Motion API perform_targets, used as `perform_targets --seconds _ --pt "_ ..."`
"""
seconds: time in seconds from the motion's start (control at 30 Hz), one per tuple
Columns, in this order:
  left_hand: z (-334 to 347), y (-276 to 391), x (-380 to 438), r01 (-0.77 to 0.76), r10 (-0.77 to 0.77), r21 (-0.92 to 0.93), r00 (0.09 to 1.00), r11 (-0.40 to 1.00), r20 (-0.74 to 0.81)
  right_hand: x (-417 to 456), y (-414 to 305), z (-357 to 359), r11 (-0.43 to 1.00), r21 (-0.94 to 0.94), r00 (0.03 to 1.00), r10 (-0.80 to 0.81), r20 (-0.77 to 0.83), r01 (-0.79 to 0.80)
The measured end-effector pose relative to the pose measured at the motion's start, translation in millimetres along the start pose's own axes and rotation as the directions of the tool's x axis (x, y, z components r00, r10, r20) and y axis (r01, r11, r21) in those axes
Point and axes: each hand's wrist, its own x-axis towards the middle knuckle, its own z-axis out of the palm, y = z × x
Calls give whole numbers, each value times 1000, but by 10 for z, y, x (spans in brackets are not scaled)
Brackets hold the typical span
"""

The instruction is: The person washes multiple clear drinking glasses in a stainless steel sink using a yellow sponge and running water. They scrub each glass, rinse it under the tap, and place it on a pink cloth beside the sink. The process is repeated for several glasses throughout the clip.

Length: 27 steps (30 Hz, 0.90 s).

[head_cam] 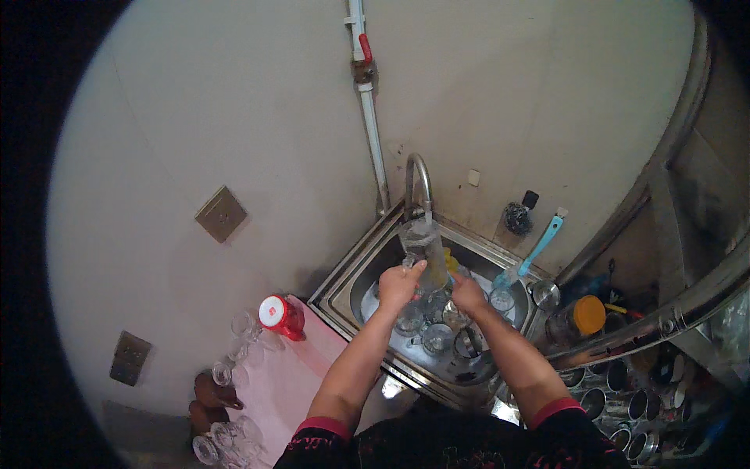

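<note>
My left hand (399, 286) grips the handle of a clear glass pitcher (432, 258), which is tilted under the tap (417, 167). Water runs from the spout into its top. Beside it, my right hand (467, 293) is curled at a blue handle-like piece, with a yellow scrubber (450, 261) partly showing behind the pitcher. The exact shape of that item is hidden. Below both hands, the steel sink (358, 293) holds suds and several glass mugs, among them a glass mug (436, 339) near the front and a glass (502, 299) at the right.
A red jug (282, 318) lies on a pink cloth (275, 381) to the left, near several glasses and brown teapots (214, 390). A blue brush (542, 243) leans at the sink's right corner. Further right stand an orange-lidded jar (589, 315) and several metal cups (595, 404).
</note>
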Motion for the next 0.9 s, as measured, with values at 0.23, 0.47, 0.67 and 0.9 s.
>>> perform_targets --seconds 0.23,0.47,0.67,0.9 --pt "-108 -101 -188 -296 306 452 950 841 53 88 -97 -148 982 -188 997 -25 72 38" --pt "-490 -121 -643 -440 440 605 884 664 159 171 -262 -207 950 -310 997 -19 71 41" --pt "-1297 -576 -1453 -335 487 508 851 793 -199 386 331 -237 989 -144 999 -43 26 46" --pt "-2448 -1461 -2643 261 80 257 540 931 -838 490 569 76 996 82 999 -27 23 25"
